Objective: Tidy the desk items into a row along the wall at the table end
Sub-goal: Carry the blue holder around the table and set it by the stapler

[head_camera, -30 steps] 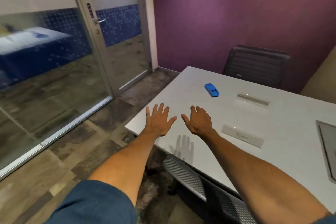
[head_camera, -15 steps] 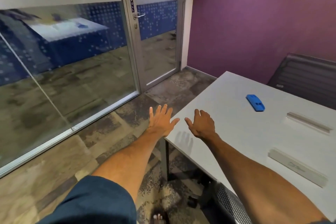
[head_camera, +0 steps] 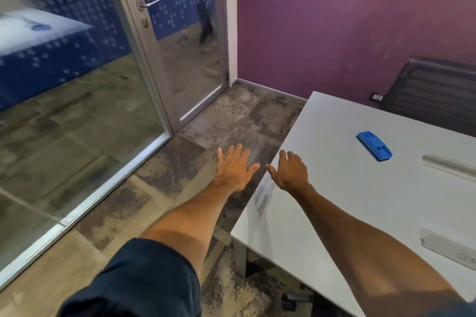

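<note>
Both hands empty, fingers spread: left hand [head_camera: 234,170] over floor past the table [head_camera: 334,213] edge, right hand [head_camera: 292,171] above its corner; blue block [head_camera: 374,145] and grey strip [head_camera: 449,163] lie well off rightward, so a hasty sweep risks knocking the block off the edge.

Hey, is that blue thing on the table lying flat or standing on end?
Lying flat. The blue item rests lengthwise on the white table, its broad face up.

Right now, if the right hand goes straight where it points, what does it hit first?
Nothing nearby: the right hand points off the table, left of the blue item; probably the purple wall eventually.
</note>
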Tool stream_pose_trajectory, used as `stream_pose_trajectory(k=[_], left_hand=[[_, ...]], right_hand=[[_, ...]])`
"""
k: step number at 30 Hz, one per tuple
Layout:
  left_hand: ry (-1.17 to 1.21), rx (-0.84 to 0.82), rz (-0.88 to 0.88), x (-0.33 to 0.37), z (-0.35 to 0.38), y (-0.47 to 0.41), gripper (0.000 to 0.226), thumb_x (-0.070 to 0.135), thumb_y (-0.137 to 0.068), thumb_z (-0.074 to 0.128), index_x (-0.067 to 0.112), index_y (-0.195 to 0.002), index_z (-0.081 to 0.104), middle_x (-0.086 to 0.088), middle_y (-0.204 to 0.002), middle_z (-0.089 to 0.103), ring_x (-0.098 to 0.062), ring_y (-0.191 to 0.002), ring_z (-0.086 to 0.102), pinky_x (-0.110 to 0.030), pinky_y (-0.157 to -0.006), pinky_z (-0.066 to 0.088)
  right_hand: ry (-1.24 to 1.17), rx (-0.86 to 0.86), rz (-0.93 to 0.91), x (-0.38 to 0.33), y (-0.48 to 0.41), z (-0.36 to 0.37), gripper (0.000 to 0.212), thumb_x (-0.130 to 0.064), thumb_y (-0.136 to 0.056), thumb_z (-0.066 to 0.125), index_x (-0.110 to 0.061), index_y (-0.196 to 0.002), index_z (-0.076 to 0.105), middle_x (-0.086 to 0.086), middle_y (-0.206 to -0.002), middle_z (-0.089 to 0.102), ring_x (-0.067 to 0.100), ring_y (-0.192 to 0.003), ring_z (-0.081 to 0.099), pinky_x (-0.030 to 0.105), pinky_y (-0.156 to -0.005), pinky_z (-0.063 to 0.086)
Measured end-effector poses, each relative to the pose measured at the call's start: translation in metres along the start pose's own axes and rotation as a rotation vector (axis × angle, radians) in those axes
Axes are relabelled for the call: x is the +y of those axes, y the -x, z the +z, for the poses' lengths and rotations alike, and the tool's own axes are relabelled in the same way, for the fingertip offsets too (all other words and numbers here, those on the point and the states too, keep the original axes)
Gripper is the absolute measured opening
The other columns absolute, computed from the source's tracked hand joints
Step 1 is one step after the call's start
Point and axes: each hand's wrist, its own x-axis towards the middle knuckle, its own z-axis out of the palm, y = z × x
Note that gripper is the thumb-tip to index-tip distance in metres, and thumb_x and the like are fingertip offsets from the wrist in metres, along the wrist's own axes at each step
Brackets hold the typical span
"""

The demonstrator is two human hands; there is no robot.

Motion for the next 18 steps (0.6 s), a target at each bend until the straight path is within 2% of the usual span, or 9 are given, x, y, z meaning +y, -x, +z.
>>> stream_pose_trajectory(k=[8, 18], left_hand=[[-0.034, -0.019, 0.164, -0.042, -0.010, -0.121, 0.072, 0.062, -0.097, 0.017, 0.020, -0.155, 0.010, -0.004, -0.164, 0.002, -0.025, -0.151, -0.001, -0.053, -0.118, -0.012], [-0.062, -0.098, 0.518, -0.060, -0.035, -0.246, 0.070, 0.059, -0.098, 0.022, 0.020, -0.155, 0.011, -0.005, -0.164, 0.002, -0.026, -0.151, -0.002, -0.052, -0.120, -0.011]], right_hand=[[-0.057, 0.049, 0.199, -0.028, -0.086, 0.003, 0.074, -0.062, -0.094, 0.035, -0.015, -0.150, 0.023, 0.010, -0.158, 0.025, 0.034, -0.145, 0.026, 0.047, -0.118, 0.028], [-0.154, 0.141, 0.534, -0.058, -0.159, -0.006, 0.066, -0.054, -0.095, 0.043, -0.012, -0.144, 0.032, 0.014, -0.148, 0.039, 0.033, -0.136, 0.039, 0.044, -0.110, 0.036]])
